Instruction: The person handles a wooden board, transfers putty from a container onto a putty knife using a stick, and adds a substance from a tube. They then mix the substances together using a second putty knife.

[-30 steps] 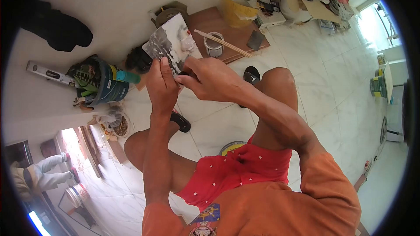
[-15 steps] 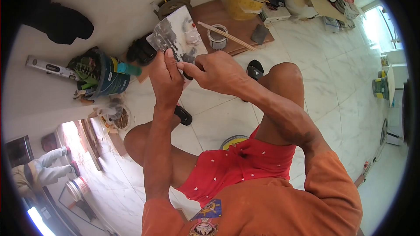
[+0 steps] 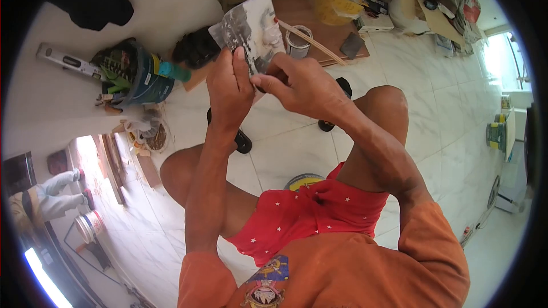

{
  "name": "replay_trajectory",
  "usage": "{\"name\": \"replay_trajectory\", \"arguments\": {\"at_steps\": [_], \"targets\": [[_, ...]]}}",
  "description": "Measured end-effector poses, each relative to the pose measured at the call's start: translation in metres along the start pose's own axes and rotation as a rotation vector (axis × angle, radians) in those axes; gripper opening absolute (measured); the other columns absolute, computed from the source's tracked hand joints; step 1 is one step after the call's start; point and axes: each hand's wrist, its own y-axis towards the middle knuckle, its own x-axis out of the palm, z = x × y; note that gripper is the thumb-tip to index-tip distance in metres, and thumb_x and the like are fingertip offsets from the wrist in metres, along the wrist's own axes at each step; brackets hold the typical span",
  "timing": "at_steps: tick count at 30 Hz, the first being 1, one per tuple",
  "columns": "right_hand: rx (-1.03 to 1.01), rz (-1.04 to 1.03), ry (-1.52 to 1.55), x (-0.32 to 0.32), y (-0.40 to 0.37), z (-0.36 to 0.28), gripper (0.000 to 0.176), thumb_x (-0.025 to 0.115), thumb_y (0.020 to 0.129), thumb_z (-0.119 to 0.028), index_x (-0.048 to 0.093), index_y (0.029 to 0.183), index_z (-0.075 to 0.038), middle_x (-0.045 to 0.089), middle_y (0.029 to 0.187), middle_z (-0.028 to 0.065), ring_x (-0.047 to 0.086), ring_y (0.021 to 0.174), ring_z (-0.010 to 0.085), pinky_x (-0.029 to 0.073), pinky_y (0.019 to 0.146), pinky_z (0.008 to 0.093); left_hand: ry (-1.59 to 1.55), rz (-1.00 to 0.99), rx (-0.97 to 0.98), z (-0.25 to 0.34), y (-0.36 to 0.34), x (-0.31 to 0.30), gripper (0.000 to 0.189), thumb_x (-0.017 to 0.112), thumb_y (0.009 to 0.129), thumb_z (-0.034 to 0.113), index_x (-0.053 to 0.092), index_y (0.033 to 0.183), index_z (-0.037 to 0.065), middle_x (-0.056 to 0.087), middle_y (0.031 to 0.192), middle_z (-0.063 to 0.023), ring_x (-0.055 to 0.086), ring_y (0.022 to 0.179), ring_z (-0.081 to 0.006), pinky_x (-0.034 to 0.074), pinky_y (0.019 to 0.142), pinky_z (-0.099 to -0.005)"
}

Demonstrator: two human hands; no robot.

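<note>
In front of me my left hand [image 3: 231, 88] grips the lower left edge of a flat plate [image 3: 248, 28] smeared with white and grey paste, its thumb lying on the surface. A lump of white paste [image 3: 272, 34] sits on the plate's right part. Close beside it, my right hand [image 3: 305, 82] has its fingers curled near the plate's lower edge; what they hold is mostly hidden. Behind the plate stand an open can [image 3: 298, 43] and wooden sticks [image 3: 314, 41] on a brown board [image 3: 297, 8].
At left, a tool-filled bucket [image 3: 151, 82] stands near a spirit level [image 3: 68, 61]. A yellow curved piece [image 3: 334, 3] and piled bags and cardboard [image 3: 434, 14] lie farther back. Below me is a tub [image 3: 304, 181]. Another person [image 3: 54, 197] is at lower left.
The plate and both my hands have shifted slightly right in view, along with the background. My right hand has moved closer to the plate's lower edge and my left thumb.
</note>
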Motion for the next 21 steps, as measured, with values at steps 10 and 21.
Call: {"name": "replay_trajectory", "arguments": {"at_steps": [10,21], "targets": [[0.249,-0.036,0.148,-0.007,-0.002,0.004,0.043,0.066,0.091,-0.04,0.066,0.091,0.004,0.066,0.073,0.0082,0.06,0.059,0.012,0.047,0.055,0.0298,0.004,0.075,0.038,0.0,0.008,-0.001,0.026,0.05,0.1,0.019,0.051,0.083,-0.001,0.055,0.075,-0.0225,0.054,0.072,-0.0438,0.043,0.062,-0.0464],[0.758,0.055,0.519,0.024,0.008,0.156,0.033,0.067,0.092,-0.032,0.063,0.1,-0.001,0.064,0.087,0.0086,0.063,0.073,0.0143,0.046,0.055,0.026,-0.345,0.511,-0.452,-0.043,0.038,-0.078,0.03,0.047,0.101,0.022,0.051,0.081,0.001,0.046,0.069,-0.0017,0.041,0.062,-0.0134,0.036,0.056,-0.0317]]}}
